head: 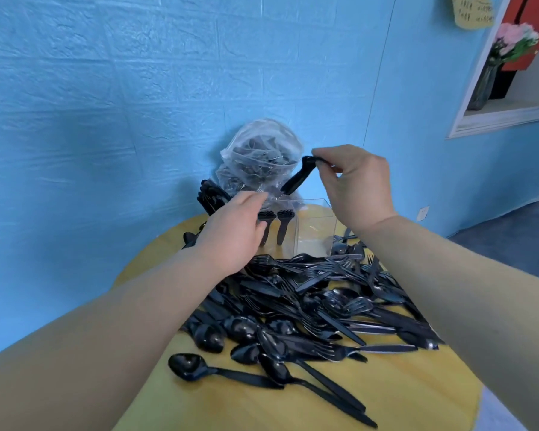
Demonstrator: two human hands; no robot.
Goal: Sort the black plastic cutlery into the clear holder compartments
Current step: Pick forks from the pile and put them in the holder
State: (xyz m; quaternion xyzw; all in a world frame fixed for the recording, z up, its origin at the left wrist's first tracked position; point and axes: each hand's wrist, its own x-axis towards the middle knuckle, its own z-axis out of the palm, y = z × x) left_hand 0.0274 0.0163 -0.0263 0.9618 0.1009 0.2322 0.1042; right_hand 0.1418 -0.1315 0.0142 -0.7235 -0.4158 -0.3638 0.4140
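A big heap of black plastic cutlery [318, 303] covers the round yellow table [417, 387]: spoons, forks and knives mixed. Behind it stands the clear holder [316, 227]. Its middle compartment holds two forks [276, 223] upright, and several black pieces [210, 195] stick out at its left end. The right compartment looks bare. My right hand [353, 185] pinches one black piece [297, 177] by its top end above the holder, the handle hanging down to the left. My left hand [234, 233] reaches over the holder's left part with fingers extended, touching the crumpled plastic there.
A clear plastic bag [260, 157] with more black cutlery leans against the blue wall behind the holder. A single spoon [199, 368] lies apart at the pile's front left. At the upper right, a white-framed wall niche holds a vase of flowers [504, 57].
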